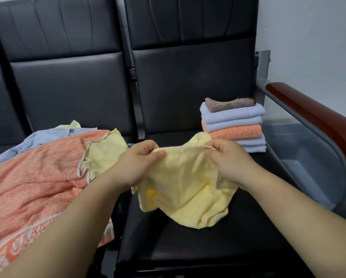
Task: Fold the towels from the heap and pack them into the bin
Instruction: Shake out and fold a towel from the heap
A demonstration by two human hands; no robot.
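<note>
A pale yellow towel [185, 189] hangs crumpled over the black seat in front of me. My left hand [136, 163] pinches its top edge on the left, and my right hand [230, 159] pinches the same edge on the right. To the left lies the heap [33, 177]: a large orange towel on top, with light blue and yellow towels showing under it. A stack of folded towels [233, 125] stands at the back right of the seat, brown on top, then blue, orange and blue. The translucent grey bin [312, 169] sits beyond the armrest at right.
Black padded chairs [188, 81] form the work surface, with a gap between the two seats. A dark red wooden armrest [316, 117] on a grey metal frame runs between the seat and the bin. A white wall stands at right.
</note>
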